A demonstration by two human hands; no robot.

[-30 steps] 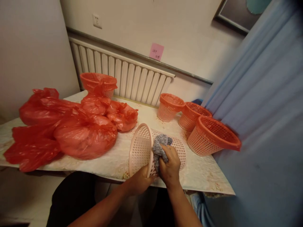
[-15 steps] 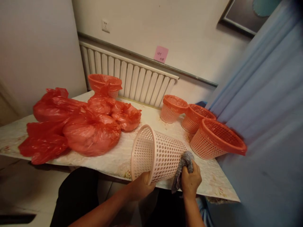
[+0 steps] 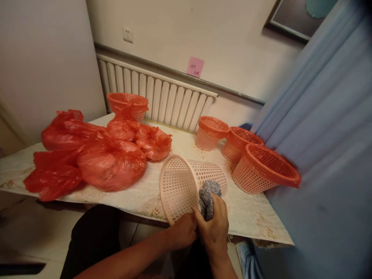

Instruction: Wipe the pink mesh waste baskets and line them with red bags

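Note:
A pale pink perforated plastic wastebasket point(image 3: 177, 186) lies tipped on its side at the table's front edge, its mouth facing left. My left hand point(image 3: 184, 230) is closed on the lower part of its rim. In my right hand point(image 3: 215, 224) is a bunched grey cloth point(image 3: 207, 197), pressed against the basket's outer wall close to the rim. The two hands are almost touching, and the right one partly covers the basket's side.
Several full red plastic bags point(image 3: 112, 166) crowd the table's left side, with a red-lined basket point(image 3: 128, 104) behind them. Three more lined baskets point(image 3: 263, 170) stand at right beside a blue curtain point(image 3: 322, 128). A white radiator point(image 3: 157, 97) runs along the wall.
My right hand and the cloth have moved left along the basket's side, from near its base to near the rim. The basket has turned slightly, showing more of its inside.

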